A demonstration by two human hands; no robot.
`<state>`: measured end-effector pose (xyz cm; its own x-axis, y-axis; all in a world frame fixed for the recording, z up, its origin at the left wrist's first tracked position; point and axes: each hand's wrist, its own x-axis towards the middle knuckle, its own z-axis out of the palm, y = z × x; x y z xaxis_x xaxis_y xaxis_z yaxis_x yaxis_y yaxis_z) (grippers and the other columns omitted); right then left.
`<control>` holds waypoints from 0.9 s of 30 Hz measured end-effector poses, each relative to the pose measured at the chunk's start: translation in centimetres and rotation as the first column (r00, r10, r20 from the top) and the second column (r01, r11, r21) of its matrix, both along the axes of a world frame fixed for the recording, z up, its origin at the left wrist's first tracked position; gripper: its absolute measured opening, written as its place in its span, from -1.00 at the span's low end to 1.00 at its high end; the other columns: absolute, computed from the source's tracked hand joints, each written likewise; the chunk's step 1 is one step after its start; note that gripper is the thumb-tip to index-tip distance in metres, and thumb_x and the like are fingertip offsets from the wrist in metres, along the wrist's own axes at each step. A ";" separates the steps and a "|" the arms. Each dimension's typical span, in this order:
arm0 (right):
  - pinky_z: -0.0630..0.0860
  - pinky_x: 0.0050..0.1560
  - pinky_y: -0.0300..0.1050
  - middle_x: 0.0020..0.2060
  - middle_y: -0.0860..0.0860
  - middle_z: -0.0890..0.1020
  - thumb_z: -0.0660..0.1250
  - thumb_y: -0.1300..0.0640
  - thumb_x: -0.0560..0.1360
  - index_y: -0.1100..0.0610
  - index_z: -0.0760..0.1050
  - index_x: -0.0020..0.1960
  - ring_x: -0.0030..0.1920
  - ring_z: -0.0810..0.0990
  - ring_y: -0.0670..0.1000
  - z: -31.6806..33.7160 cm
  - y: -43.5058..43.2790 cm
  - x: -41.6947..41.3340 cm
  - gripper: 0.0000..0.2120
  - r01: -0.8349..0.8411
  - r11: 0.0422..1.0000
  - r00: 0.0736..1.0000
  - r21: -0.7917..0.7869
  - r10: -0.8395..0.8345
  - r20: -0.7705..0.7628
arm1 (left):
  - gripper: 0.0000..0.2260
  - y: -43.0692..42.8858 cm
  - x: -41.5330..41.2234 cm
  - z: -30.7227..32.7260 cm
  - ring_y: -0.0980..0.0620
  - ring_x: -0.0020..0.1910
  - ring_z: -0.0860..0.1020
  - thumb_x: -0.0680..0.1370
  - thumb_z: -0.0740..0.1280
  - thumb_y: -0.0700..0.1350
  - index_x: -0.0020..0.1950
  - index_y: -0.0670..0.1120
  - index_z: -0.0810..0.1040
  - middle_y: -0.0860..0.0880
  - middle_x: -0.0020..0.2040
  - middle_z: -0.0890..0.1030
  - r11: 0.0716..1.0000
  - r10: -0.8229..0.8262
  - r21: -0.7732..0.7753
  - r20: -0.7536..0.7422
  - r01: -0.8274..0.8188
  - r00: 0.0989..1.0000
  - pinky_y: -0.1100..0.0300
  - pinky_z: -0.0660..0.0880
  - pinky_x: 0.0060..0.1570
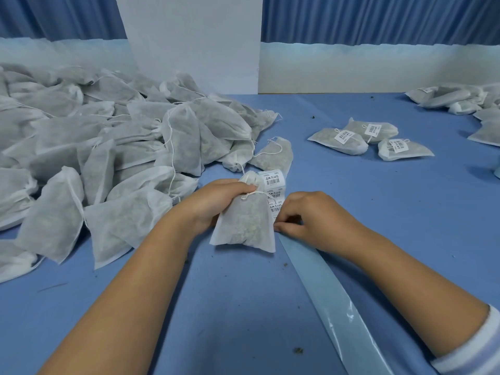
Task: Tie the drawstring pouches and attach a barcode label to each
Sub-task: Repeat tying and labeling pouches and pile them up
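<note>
On the blue table (230,307), from 9 to 11 o'clock of the view, lies a large heap of white pouches (108,136), filled, overlapping, with loose cords trailing; no labels show on them. At the centre, the left hand (216,201) grips one pouch (243,226) by its neck, fingers curled round the gathered top. The body of the pouch hangs toward 6 o'clock and its lower edge rests on the table. A knotted cord (250,195) closes the neck just below the fingers. Directly at 3 o'clock of that pouch and partly behind it runs a label strip (274,190), with printed barcode labels showing at its 12 o'clock end. The right hand (311,215) rests on the table at 3 o'clock of the pouch, fingers curled, thumb and fingertips pinched together on the strip beside the pouch's right edge. Whether a label edge is lifted cannot be told. From those fingertips a bare, glossy backing tape (338,307) runs toward 5 o'clock, passing under the right forearm. At 1 o'clock, well apart from the hands, lie three labelled pouches (370,139), tied and touching one another. At 2 o'clock, near the table's far right edge, lies a further group of pouches (457,102), some of them labelled.
</note>
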<state>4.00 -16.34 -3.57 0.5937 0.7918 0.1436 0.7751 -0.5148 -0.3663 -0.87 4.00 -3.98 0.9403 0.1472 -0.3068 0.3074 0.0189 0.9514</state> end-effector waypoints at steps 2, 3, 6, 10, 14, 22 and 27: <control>0.49 -0.04 -0.02 -0.13 -0.05 0.62 0.41 0.04 0.50 0.08 0.67 -0.11 -0.16 0.55 -0.03 0.0 0.0 0.1 -0.87 -0.013 1.000 1.000 -0.003 0.013 0.002 | -0.81 0.0 0.0 0.0 -0.15 0.20 0.62 0.59 0.34 -0.12 0.12 -0.16 0.66 -0.16 0.10 0.70 1.000 0.005 -0.001 -0.001 -0.005 1.000 -0.10 0.45 0.35; 0.49 -0.03 -0.02 -0.12 -0.05 0.61 0.40 0.05 0.50 0.08 0.67 -0.09 -0.15 0.54 -0.03 0.0 0.0 0.1 -0.88 -0.020 1.000 1.000 -0.010 0.020 0.007 | -0.81 -0.1 0.0 0.0 -0.15 0.20 0.62 0.59 0.34 -0.12 0.13 -0.16 0.66 -0.16 0.10 0.70 1.000 0.004 -0.001 -0.002 -0.004 1.000 -0.10 0.45 0.34; 0.49 -0.02 -0.02 -0.08 -0.04 0.60 0.36 0.06 0.52 0.08 0.65 -0.06 -0.11 0.55 -0.01 -0.2 0.1 0.1 -0.87 -0.042 0.999 0.998 -0.034 0.043 0.044 | -0.82 -0.1 0.0 0.0 -0.15 0.18 0.63 0.59 0.34 -0.11 0.11 -0.15 0.66 -0.15 0.08 0.70 1.000 0.011 0.008 -0.003 -0.011 1.000 -0.06 0.48 0.31; 0.47 -0.07 -0.03 -0.14 -0.03 0.56 0.32 0.09 0.52 0.13 0.58 -0.12 -0.13 0.53 0.02 -0.6 0.3 0.1 -0.87 -0.051 0.998 0.991 -0.047 0.056 0.118 | -0.80 0.0 0.0 0.0 -0.15 0.18 0.63 0.59 0.35 -0.11 0.12 -0.17 0.66 -0.16 0.09 0.70 1.000 0.007 0.011 -0.001 -0.007 1.000 -0.04 0.50 0.29; 0.51 -0.10 -0.13 -0.23 -0.06 0.58 0.41 0.15 0.47 0.11 0.61 -0.19 -0.22 0.55 -0.05 -0.9 0.0 0.6 -0.93 0.038 0.990 0.998 0.138 -0.031 -0.056 | -0.86 0.1 -0.1 0.2 -0.02 -0.04 0.67 0.59 0.35 -0.14 0.02 -0.14 0.68 -0.11 0.01 0.72 1.000 -0.002 0.010 -0.004 0.002 1.000 0.18 0.59 -0.03; 0.47 -0.19 -0.34 -0.28 -0.07 0.65 0.47 0.18 0.44 0.10 0.65 -0.23 -0.30 0.55 -0.13 -1.2 0.0 1.4 -0.92 0.203 0.941 0.954 0.271 -0.129 -0.270 | -0.74 -0.3 -0.5 0.7 -0.17 0.15 0.58 0.59 0.31 -0.21 0.22 -0.32 0.58 -0.31 0.25 0.58 0.997 -0.044 -0.062 -0.075 0.040 0.996 -0.03 0.47 0.28; 0.47 -0.19 -0.34 -0.35 -0.11 0.66 0.46 0.21 0.44 0.00 0.62 -0.29 -0.36 0.51 -0.20 -0.9 0.0 1.3 -0.82 0.239 0.922 0.930 0.304 -0.128 -0.344 | -0.78 -0.5 -0.3 0.2 -0.09 -0.01 0.64 0.59 0.31 -0.22 0.15 -0.33 0.59 -0.26 0.08 0.65 0.982 -0.146 -0.129 -0.062 0.137 0.987 0.11 0.58 0.06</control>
